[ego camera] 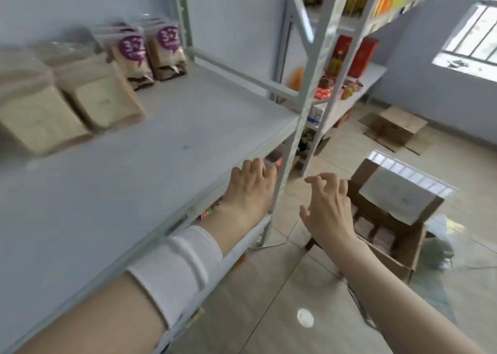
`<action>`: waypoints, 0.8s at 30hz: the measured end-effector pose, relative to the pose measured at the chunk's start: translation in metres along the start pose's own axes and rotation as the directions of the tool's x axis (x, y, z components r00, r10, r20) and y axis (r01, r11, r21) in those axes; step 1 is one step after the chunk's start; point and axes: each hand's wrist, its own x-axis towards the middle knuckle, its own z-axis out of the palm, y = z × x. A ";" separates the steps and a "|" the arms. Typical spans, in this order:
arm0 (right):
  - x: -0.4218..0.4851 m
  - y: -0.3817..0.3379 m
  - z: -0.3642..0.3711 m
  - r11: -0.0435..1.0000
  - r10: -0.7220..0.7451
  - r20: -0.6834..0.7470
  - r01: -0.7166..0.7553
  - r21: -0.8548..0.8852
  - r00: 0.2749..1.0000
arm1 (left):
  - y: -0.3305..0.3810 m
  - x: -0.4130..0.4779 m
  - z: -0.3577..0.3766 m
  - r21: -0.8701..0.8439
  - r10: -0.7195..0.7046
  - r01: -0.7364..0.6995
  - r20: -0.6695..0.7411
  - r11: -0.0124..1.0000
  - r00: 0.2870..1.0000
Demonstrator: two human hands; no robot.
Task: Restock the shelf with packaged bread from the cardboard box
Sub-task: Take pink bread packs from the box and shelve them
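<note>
- Bread on the shelf: two purple-labelled packs, writing blurred; two plain packs.
- My left hand and right hand are loose, empty.
- Cardboard box on the floor, beneath my right hand.

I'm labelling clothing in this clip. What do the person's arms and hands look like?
The left hand and right hand are bare: no gloves, no ring or watch visible. A wide white band with soft folds wraps the left forearm, with bare arm on both sides of it. The right arm is uncovered.
</note>
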 end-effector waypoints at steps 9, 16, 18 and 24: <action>-0.052 0.286 0.021 0.855 0.516 0.209 -0.483 -0.189 0.831 | 0.239 0.125 0.118 -0.063 0.251 -0.244 0.331 0.968 0.910; 0.007 0.407 0.089 0.776 0.630 0.303 -0.595 -0.208 0.715 | 0.318 0.239 0.221 -0.102 0.311 -0.297 0.437 0.949 0.844; 0.030 0.434 0.124 0.756 0.651 0.344 -0.618 -0.215 0.677 | 0.334 0.279 0.263 -0.142 0.316 -0.282 0.463 0.949 0.828; 0.094 0.477 0.215 0.725 0.627 0.575 -0.664 -0.184 0.526 | 0.356 0.370 0.364 -0.110 0.242 -0.223 0.626 0.969 0.741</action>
